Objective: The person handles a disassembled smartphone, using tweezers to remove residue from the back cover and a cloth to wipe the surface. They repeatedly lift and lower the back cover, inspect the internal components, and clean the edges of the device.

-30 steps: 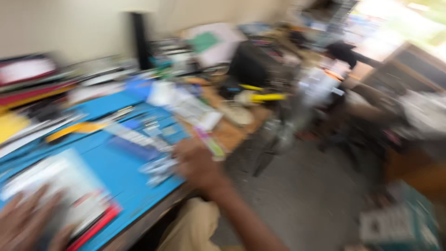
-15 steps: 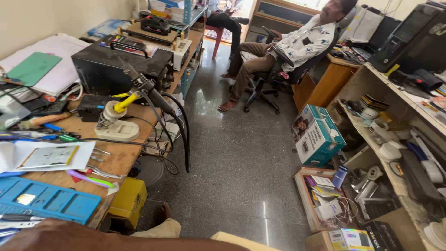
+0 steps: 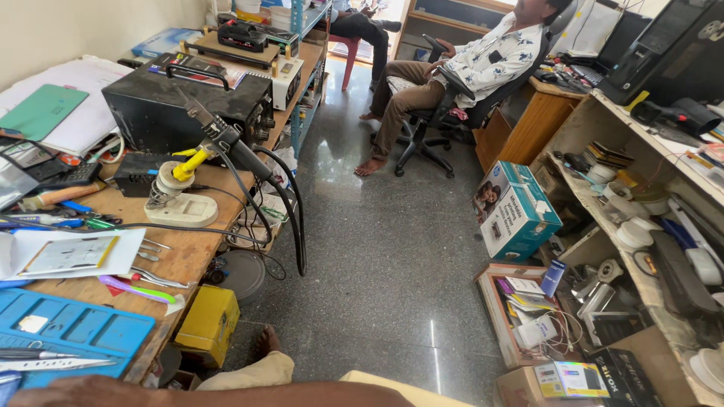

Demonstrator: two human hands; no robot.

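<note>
Only a forearm (image 3: 226,393) of mine shows, lying along the bottom edge of the head view; neither hand is in the frame. Just above its left end lies a blue work mat (image 3: 75,328) on the wooden bench (image 3: 188,260), with metal tweezers (image 3: 45,364) resting on it. Beside the mat are pink and green pry tools (image 3: 139,289) and a white sheet with a small device on it (image 3: 72,254). Further back stand a soldering iron holder (image 3: 177,200), a hot-air handle (image 3: 226,143) with black hoses, and a black rework station (image 3: 188,105).
My bare foot (image 3: 264,343) is on the grey floor beside a yellow box (image 3: 207,324). A person sits in an office chair (image 3: 467,83) at the back. A blue and white carton (image 3: 516,211), an open tray of parts (image 3: 528,309) and cluttered shelves (image 3: 641,226) line the right.
One second ago I looked at the blue mat with both hands near it. The view has swung right over the floor; both hands have dropped out of it.
</note>
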